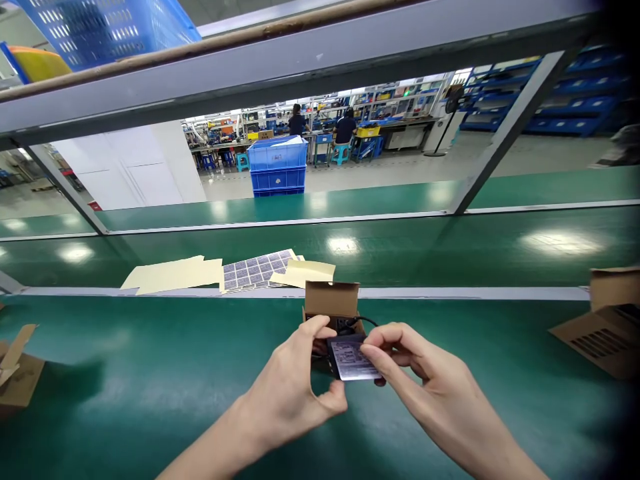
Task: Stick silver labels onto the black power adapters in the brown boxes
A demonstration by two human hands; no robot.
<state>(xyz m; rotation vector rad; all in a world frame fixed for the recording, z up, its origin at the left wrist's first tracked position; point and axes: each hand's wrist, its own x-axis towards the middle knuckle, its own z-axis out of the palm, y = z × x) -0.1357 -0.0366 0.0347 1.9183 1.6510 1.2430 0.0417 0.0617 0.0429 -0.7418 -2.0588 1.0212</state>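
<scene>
A small dark device point(350, 357) with a silvery printed label on its top face is between my two hands, in front of an open brown carton point(332, 300). My left hand point(295, 383) grips the device's left side, thumb below and fingers above. The fingers of my right hand point(425, 373) pinch at the label's right edge. Behind the device, a black cable point(367, 320) shows at the carton's opening. The carton's lower part is hidden by the device and my hands.
Label sheets point(255, 271) and pale backing papers point(175, 275) lie beyond the carton. Brown cartons stand at the far left point(23, 377) and far right point(603, 333). A metal frame point(300, 50) crosses above the green bench point(175, 360). Blue crates point(278, 167) and two seated people are farther off.
</scene>
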